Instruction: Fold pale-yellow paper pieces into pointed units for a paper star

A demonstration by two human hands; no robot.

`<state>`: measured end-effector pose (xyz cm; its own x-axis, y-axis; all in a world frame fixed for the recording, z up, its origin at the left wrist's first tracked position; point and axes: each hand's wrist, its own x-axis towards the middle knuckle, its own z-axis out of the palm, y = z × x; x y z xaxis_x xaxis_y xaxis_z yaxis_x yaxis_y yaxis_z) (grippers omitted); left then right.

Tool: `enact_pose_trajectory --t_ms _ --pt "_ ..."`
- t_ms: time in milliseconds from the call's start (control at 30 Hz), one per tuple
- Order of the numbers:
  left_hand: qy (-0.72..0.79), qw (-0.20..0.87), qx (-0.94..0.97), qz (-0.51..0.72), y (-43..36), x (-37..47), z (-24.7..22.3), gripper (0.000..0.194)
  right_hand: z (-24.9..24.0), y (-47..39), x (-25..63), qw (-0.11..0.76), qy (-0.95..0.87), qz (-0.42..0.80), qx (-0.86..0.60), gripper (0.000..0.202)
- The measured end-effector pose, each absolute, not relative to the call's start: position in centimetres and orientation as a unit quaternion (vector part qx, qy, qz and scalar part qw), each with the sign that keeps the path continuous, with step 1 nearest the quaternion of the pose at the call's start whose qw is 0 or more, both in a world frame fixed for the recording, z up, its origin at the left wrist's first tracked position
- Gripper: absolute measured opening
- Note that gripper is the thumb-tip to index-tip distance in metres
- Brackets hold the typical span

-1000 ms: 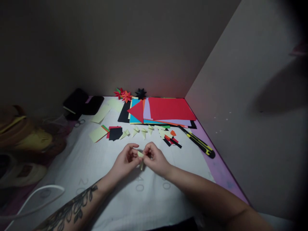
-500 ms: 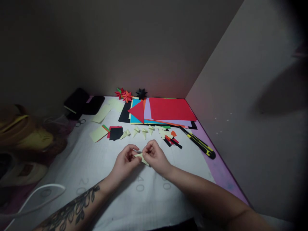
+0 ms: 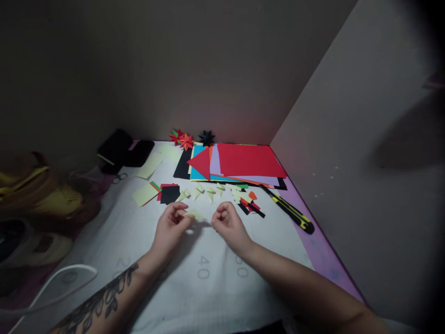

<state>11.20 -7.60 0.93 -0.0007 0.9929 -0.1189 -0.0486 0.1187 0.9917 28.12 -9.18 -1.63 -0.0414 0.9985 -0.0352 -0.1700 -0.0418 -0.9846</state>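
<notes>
My left hand (image 3: 171, 227) pinches a small folded piece of pale yellow paper (image 3: 197, 214) between thumb and fingers. The paper's tip points right, over the white sheet. My right hand (image 3: 231, 228) is a short way to the right, its fingers curled and thumb pressed in, apart from the paper. Nothing shows between its fingertips. Just beyond both hands lies a row of several folded pale yellow pieces (image 3: 210, 194). Small black paper squares (image 3: 170, 194) lie left of that row, beside pale yellow squares (image 3: 142, 195).
Coloured paper sheets (image 3: 250, 160) are stacked at the back, with folded paper stars (image 3: 207, 138) behind. A yellow and black utility knife (image 3: 294, 214) lies at the right near paper scraps (image 3: 247, 204). Scissors (image 3: 120, 178) and a black case (image 3: 139, 154) are back left.
My hands have moved apart. The left has drawn leftward with the folded paper, and the right has let go of it. The view has shifted slightly.
</notes>
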Motion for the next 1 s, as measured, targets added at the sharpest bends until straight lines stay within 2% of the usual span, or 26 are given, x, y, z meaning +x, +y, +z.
enact_pose_trajectory --t_ms 133,267,433,600,1000 --pt "0.475 0.592 0.536 0.37 -8.4 11.7 0.7 0.023 -1.3 -9.4 28.2 0.475 -0.546 0.502 -0.474 0.007" --pt "0.454 0.572 0.607 0.313 -8.8 11.8 0.8 0.017 -1.1 -9.7 28.3 0.44 -0.599 0.443 -0.501 0.011" --pt "0.461 0.479 0.693 0.278 -8.6 11.4 0.6 0.017 -1.0 -9.8 28.2 0.419 -0.677 0.393 -0.46 0.016" --pt "0.46 0.473 0.702 0.266 -8.6 11.4 0.5 0.019 -0.8 -9.7 28.3 0.416 -0.672 0.399 -0.466 0.015" --pt "0.526 0.525 0.579 0.335 -8.0 11.1 0.4 0.022 -1.1 -9.4 28.6 0.43 -0.612 0.428 -0.508 0.012"
